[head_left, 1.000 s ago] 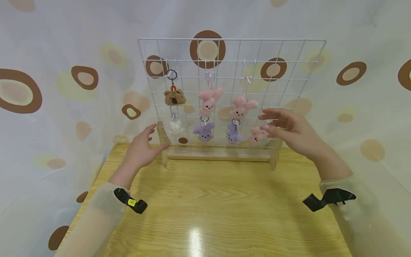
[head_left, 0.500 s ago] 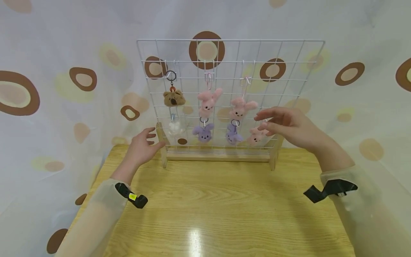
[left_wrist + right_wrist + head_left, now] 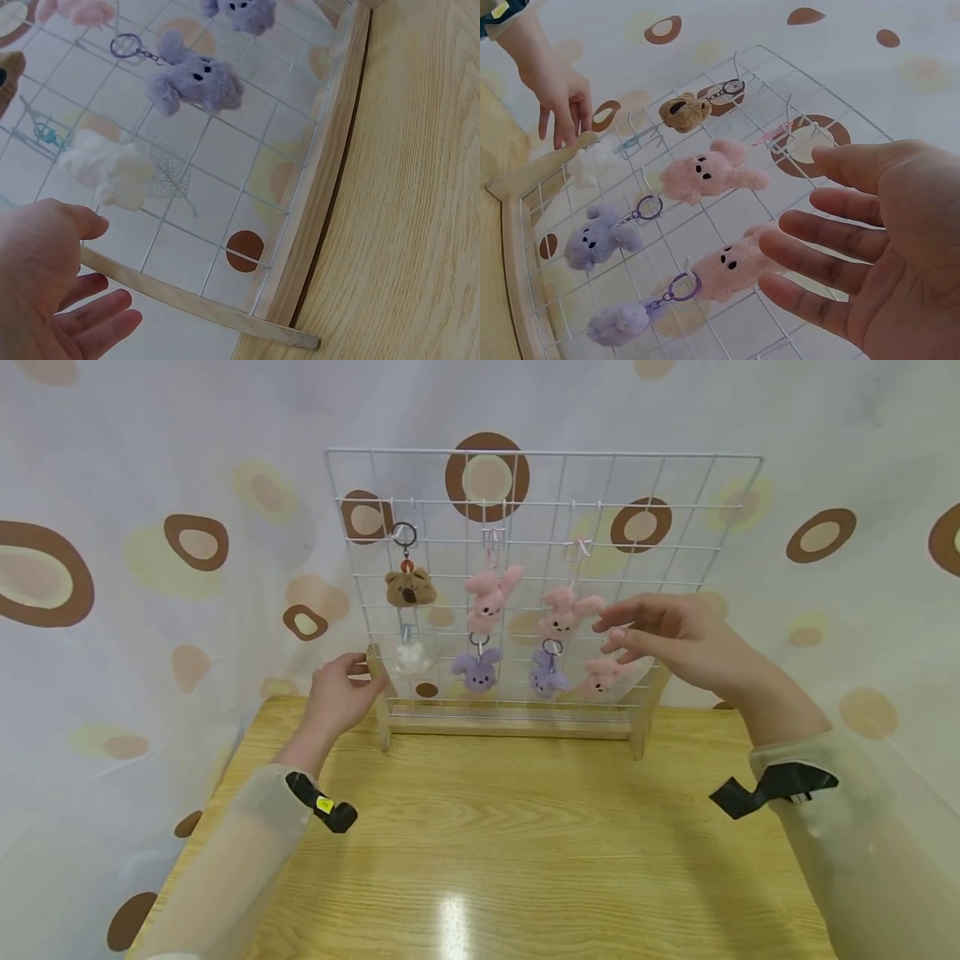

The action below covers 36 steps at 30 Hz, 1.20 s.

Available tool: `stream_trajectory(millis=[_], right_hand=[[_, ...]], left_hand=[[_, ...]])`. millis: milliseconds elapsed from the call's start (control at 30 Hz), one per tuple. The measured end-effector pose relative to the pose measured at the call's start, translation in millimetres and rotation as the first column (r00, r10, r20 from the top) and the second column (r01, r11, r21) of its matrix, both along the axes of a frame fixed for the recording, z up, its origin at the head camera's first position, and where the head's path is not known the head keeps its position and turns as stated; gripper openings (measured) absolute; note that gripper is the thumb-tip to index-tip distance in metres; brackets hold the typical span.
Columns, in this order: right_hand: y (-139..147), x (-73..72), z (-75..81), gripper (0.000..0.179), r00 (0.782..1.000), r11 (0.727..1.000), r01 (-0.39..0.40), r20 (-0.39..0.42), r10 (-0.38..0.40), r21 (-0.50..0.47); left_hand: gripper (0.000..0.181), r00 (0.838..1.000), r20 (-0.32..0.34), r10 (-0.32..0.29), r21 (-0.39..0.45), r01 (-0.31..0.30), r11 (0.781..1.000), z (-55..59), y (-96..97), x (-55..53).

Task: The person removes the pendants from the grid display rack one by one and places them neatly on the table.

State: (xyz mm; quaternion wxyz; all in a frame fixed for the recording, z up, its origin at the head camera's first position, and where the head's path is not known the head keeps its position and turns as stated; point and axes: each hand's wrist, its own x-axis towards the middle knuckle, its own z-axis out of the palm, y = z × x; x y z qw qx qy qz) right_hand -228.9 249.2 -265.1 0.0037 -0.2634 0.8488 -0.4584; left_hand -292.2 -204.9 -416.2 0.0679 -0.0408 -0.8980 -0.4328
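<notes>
My left hand (image 3: 341, 693) is at the left wooden post of a white wire grid rack (image 3: 517, 639). In the left wrist view its thumb (image 3: 88, 223) lies on one side of the post (image 3: 187, 300) and the loosely bent fingers on the other. My right hand (image 3: 678, 639), fingers spread and holding nothing, hovers before the rack's right side near a pink bunny keychain (image 3: 561, 620) and a lower pink plush (image 3: 600, 678). Also hanging are a brown bear-head keychain (image 3: 409, 587), another pink bunny (image 3: 489, 597), two purple bunnies (image 3: 477, 672) and a white fluffy charm (image 3: 411, 658).
The rack's wooden base bar (image 3: 510, 725) rests on a wood-grain table (image 3: 480, 827) near its far edge. Behind it hangs a white cloth (image 3: 225, 452) with brown ring shapes. Black straps (image 3: 780, 787) cross both sleeves.
My left hand has moved in to the rack's left post, its thumb and fingers coming closer together. My right hand has shifted slightly left and up. The keychains hang as before.
</notes>
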Motion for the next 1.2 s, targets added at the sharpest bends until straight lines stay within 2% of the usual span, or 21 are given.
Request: stream_trajectory(millis=[200, 533, 700, 933, 1200], right_hand=[[-2, -1.2, 6.0, 0.031, 1.0, 1.0, 0.014, 0.006, -0.014, 0.013], [-2, -7.7, 17.6, 0.032, 0.997, 0.997, 0.07, 0.039, -0.071, 0.014], [0, -14.5, 18.7, 0.032, 0.996, 0.997, 0.075, 0.057, -0.075, 0.012], [0, -22.6, 22.0, 0.032, 0.998, 0.999, 0.041, 0.038, -0.04, -0.017], [6, -26.2, 22.9, 0.035, 0.996, 0.998, 0.067, 0.056, -0.066, -0.015]], left_hand=[[0.048, 0.997, -0.04, 0.066, 0.03, -0.065, 0.997, -5.4, 2.9, -2.6], [0.05, 0.989, -0.063, 0.134, 0.071, -0.129, 0.989, -10.3, 7.5, -9.9], [0.047, 0.984, -0.096, 0.149, 0.068, -0.143, 0.987, -10.1, 8.6, -11.3], [0.03, 0.97, -0.192, 0.148, 0.021, -0.147, 0.989, -11.0, 11.9, -12.9], [0.028, 0.969, -0.193, 0.152, 0.028, -0.15, 0.988, -13.9, 15.6, -12.9]])
